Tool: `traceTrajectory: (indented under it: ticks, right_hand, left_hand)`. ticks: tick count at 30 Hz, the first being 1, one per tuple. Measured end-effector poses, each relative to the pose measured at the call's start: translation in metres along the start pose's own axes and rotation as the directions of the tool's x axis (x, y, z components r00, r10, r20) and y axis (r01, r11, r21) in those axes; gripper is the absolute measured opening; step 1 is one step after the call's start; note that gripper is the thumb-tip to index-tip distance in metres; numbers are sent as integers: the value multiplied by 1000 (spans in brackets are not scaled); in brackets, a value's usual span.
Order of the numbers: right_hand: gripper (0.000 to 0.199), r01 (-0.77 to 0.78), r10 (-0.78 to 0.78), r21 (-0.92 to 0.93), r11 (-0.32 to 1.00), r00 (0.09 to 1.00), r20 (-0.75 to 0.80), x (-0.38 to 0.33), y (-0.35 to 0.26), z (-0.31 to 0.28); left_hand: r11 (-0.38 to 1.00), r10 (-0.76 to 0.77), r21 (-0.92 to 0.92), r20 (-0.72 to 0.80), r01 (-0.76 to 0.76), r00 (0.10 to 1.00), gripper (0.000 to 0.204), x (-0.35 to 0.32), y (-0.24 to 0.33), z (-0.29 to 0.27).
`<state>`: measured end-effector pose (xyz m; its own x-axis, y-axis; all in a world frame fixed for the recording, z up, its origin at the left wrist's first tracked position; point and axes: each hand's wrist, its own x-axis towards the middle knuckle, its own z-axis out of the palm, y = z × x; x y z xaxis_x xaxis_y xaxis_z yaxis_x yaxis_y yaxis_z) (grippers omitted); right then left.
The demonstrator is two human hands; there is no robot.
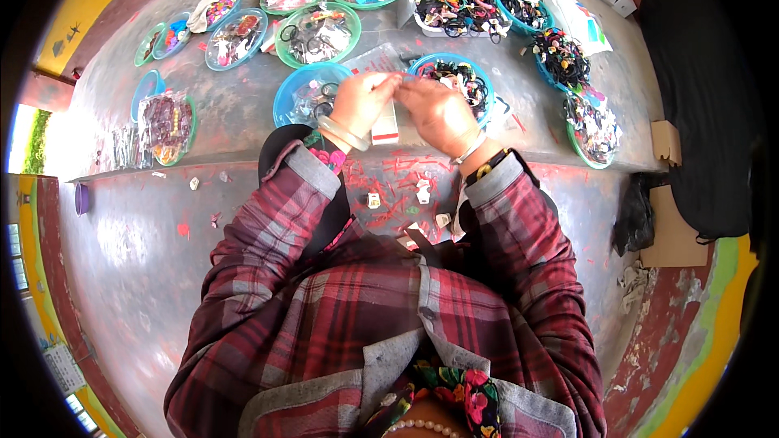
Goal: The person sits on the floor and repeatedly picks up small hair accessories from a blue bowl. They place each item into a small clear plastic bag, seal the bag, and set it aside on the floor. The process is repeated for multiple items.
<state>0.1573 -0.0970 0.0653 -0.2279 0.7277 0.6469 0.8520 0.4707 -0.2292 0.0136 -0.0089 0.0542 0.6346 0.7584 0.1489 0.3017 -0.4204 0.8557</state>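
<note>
My left hand (365, 104) and my right hand (439, 116) meet at the fingertips in front of me. Both are closed in a pinch; whatever sits between the fingers is too small or hidden to make out. Just left of my left hand is a blue basin (286, 97) with clear plastic bags and dark rings in it. Beyond my right hand stands another blue basin (485, 81), full of black hair ties with coloured ornaments. A clear plastic sheet or bag (375, 58) lies behind my hands, and a white and red flat box (385, 127) shows below them.
Farther back, a green basin (355, 42) holds bagged dark items. A white tray (434, 31) is heaped with black hair ties. More basins with small goods spread left and right, including a green one (595, 164). Paper scraps (423, 191) litter the lower step.
</note>
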Motion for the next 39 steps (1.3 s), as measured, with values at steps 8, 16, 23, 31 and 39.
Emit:
traceTrajectory:
  ticks: [8,16,23,31,39]
  right_hand:
    - [17,-706,763,375,601,647,-5,8,71,-31]
    - [16,-752,793,-269,602,523,311,-57,135,36]
    - [13,-655,779,-425,625,488,393,-69,155,73]
    - [24,-455,770,-639,620,506,387,-68,139,112]
    - [14,-854,874,-258,452,366,319,-68,170,87]
  left_hand:
    - [967,-128,-233,-72,108,989,24,21,-39,-15]
    - [871,-231,-453,-38,189,972,27,24,-54,-12]
    - [875,-249,-435,-27,213,968,26,24,-52,-9]
    - [888,-228,-433,-122,155,966,29,22,-72,-8]
    - [889,-296,-371,-19,268,955,22,25,-62,-14]
